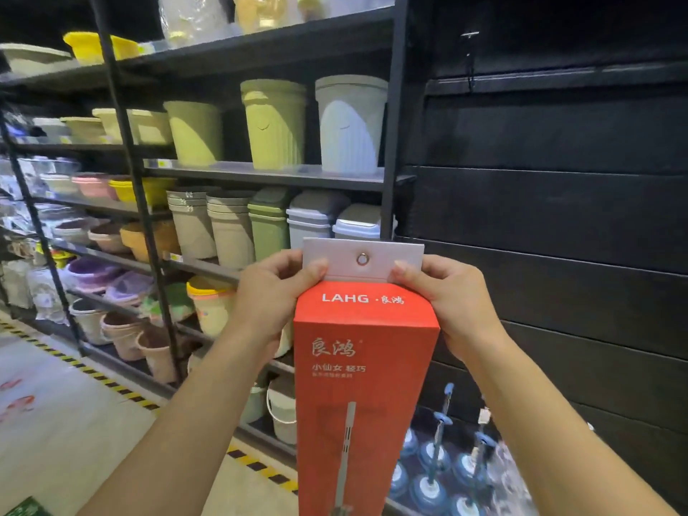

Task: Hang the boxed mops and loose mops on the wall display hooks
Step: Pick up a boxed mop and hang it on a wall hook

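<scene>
Left hand [275, 292] and right hand [446, 296] are pinching the white tab [335, 264] of the boxed mop [365, 366]. Leaving the eyelet [362, 259] uncovered is likely easing threading onto the apparent hook [470, 34] at one o'clock.

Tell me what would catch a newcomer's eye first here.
The tall red mop box stands out, centre foreground, gripped near its top by the left hand and right hand, white hang tab up. Left are shelves of pastel waste bins; right, a black slatted wall with loose mops below.

Mop box [363, 385] bottom beyond frame edge
</scene>
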